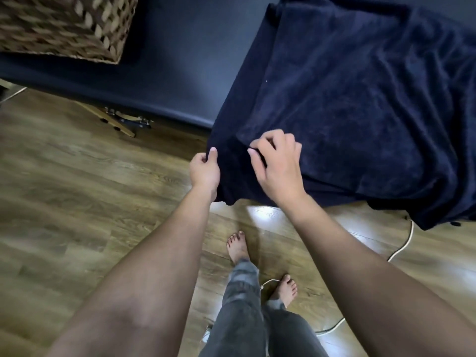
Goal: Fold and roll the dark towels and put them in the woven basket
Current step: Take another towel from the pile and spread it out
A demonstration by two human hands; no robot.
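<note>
Towel: dark navy towel (360, 104) spread over the near end of a dark padded table (175, 81), rumpled in soft folds, its near edge hanging past the table edge toward the floor.
Left hand: left hand (204, 170) at the towel's hanging left corner — thumb on top, fingers curled under, pinching the edge of the cloth.
Right hand: right hand (278, 166) just beside the left, palm down on the towel; fingers bent, tips gathering a small fold of cloth near the corner.
Basket: woven basket (61, 24) stands on the same table at far left, well apart from the towel; only its lower side and corner show, blurred.
Floor: wood-plank floor (64, 189) — bright light patches near the feet.
Person: bare feet and grey jeans (247, 310) below the hands.
Cord: pale cord (404, 243) trails across the floor at right.
Table leg: wooden folding leg with metal hinge (123, 121) under the table.
</note>
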